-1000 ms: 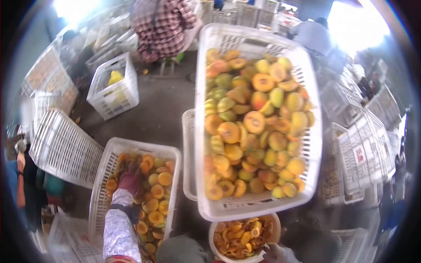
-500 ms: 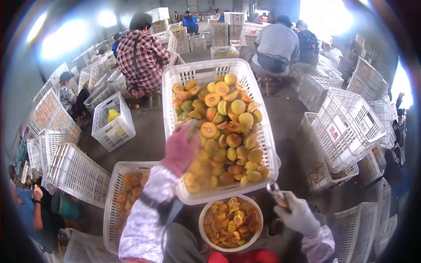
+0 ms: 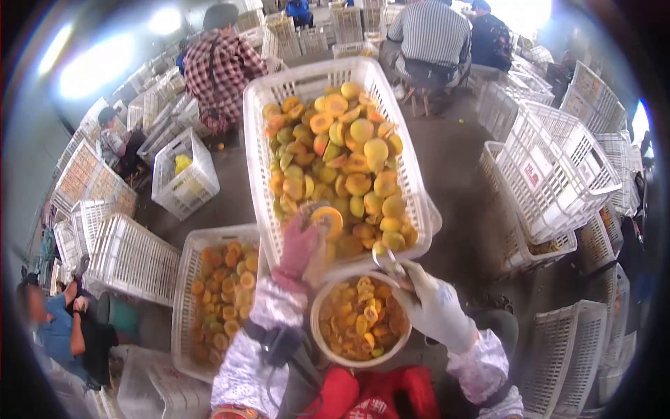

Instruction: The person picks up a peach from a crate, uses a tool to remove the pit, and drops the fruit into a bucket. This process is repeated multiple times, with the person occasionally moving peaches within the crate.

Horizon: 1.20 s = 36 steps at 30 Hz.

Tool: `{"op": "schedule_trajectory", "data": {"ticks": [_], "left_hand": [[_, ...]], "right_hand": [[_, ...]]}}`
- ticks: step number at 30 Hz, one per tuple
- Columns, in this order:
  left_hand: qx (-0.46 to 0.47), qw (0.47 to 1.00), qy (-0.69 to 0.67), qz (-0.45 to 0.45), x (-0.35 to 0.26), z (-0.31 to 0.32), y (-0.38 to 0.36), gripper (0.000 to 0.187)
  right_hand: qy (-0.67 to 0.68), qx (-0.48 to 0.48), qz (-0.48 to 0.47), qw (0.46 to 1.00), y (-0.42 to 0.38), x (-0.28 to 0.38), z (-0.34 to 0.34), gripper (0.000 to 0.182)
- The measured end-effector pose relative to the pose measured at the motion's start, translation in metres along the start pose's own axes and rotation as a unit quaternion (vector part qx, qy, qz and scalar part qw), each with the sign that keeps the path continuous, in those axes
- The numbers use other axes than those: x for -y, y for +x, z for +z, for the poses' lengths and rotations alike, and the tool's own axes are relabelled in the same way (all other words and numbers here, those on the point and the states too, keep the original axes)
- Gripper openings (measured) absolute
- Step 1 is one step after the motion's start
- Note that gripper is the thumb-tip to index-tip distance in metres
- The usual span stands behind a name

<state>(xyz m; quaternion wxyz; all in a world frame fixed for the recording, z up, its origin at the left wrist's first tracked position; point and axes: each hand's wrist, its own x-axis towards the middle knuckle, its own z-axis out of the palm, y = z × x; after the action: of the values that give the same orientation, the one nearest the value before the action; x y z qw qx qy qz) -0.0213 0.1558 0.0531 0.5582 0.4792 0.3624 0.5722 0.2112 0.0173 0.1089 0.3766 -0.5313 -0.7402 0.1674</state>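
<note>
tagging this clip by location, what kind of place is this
Probably a fruit-processing shed or packing floor. White slatted plastic crates stand stacked all around, the big crate in front is heaped with halved yellow fruit, and other seated workers handle their own crates.

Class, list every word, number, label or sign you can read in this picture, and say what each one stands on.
No text can be read.
Red label on the tilted white crate at right: too blurred to read.
White characters on the red cloth at the bottom edge: cut off and too blurred to read.
The crate of halved fruit and the bowl show no lettering.
</note>
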Motion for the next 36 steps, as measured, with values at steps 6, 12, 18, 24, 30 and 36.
{"op": "schedule_trajectory", "data": {"ticks": [6, 12, 18, 24, 30, 36], "left_hand": [[-0.043, 0.969, -0.21, -0.121, 0.024, 0.037, -0.114, 0.037], [0.044, 0.917, 0.374, 0.131, -0.006, 0.043, -0.121, 0.038], [-0.005, 0.91, -0.376, -0.176, 0.012, 0.024, -0.12, 0.034], [-0.051, 0.861, -0.457, -0.218, -0.005, 0.046, -0.107, 0.045], [-0.075, 0.865, -0.449, -0.212, 0.017, 0.032, -0.101, 0.04], [-0.139, 0.908, -0.338, -0.205, 0.028, 0.032, -0.105, 0.036]], "right_hand": [[-0.057, 0.05, -0.03, 0.997, -0.008, 0.012, 0.043, 0.042], [-0.159, 0.056, -0.04, 0.985, -0.018, 0.006, 0.061, 0.03], [-0.207, 0.069, -0.046, 0.975, -0.021, 0.006, 0.079, 0.023], [-0.191, 0.093, -0.032, 0.977, -0.028, -0.009, 0.101, 0.025], [-0.126, 0.188, 0.045, 0.973, -0.022, 0.003, 0.102, 0.034], [0.008, 0.195, 0.017, 0.981, -0.023, -0.007, 0.098, 0.032]]}}
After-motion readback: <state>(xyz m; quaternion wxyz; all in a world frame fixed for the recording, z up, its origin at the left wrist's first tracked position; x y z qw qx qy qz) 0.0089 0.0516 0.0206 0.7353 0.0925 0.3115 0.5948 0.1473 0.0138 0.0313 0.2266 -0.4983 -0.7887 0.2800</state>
